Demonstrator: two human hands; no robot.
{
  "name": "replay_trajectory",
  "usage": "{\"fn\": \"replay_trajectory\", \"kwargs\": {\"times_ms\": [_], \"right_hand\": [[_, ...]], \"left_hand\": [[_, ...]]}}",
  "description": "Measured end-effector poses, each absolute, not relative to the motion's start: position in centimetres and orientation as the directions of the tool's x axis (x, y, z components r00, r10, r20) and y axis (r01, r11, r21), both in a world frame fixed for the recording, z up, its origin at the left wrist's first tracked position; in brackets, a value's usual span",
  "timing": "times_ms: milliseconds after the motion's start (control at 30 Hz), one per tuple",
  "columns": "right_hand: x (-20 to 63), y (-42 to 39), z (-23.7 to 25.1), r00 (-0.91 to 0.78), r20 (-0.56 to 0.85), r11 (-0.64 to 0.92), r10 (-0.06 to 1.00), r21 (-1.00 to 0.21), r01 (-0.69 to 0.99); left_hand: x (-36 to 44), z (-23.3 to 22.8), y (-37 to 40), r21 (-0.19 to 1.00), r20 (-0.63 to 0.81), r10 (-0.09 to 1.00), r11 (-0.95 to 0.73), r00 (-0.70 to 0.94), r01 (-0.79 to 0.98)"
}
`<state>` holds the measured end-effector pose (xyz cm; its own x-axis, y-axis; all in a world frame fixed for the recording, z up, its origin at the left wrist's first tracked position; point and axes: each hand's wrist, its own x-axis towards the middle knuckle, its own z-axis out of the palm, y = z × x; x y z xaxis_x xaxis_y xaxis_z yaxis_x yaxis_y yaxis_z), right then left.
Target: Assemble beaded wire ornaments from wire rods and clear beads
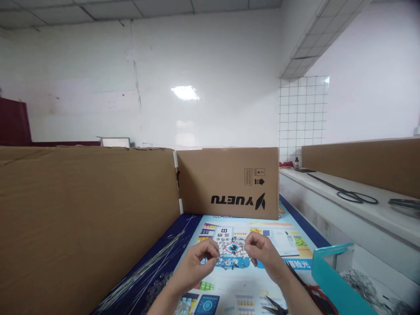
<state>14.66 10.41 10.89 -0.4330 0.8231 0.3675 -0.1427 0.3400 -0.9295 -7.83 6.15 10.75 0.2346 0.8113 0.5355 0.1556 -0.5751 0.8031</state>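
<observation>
My left hand (199, 261) and my right hand (265, 253) face each other low in the middle of the head view, thumbs pinched against fingers. Between them they hold a loose wire piece (233, 264) with small clear and dark bits on it, its left end in my left hand and its right end in my right. It hangs above a printed sheet (226, 282) with an eye chart, whose busy pattern blurs its outline. Beside my right wrist lie pliers (276, 306) with dark jaws, partly cut off by the lower edge.
Thin straight wires (144, 267) and small clear pieces (156, 286) lie at the left. Cardboard panels (88, 218) wall the left and back. At right stands a teal box (334, 278) with wire pieces inside; large scissors (352, 196) rest on a white ledge (390, 210).
</observation>
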Motion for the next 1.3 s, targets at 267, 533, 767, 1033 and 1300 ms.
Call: {"fn": "replay_trajectory", "kwargs": {"times_ms": [267,533,767,1033,1300], "right_hand": [[13.9,10.7,10.4,-0.454,0.253,0.196,0.854,-0.966,-0.170],[13.0,11.0,8.9,-0.439,0.109,0.018,0.892,-0.978,-0.207],[13.0,11.5,7.9,-0.458,0.086,-0.013,0.885,-0.978,-0.208],[12.9,11.8,7.8,-0.425,0.122,0.033,0.897,-0.977,-0.210],[12.8,11.8,7.9,-0.415,0.138,0.083,0.899,-0.985,-0.148]], "left_hand": [[-7.8,10.4,6.6,0.911,0.394,0.899,-0.410,0.191,0.052],[-8.0,9.7,7.2,0.956,0.290,0.946,-0.294,0.147,0.006],[-7.9,9.5,7.3,0.963,0.269,0.952,-0.270,0.148,-0.015],[-7.9,9.4,7.5,0.965,0.261,0.951,-0.263,0.167,-0.006],[-7.8,9.2,7.7,0.958,0.273,0.950,-0.283,0.150,0.050]]}}
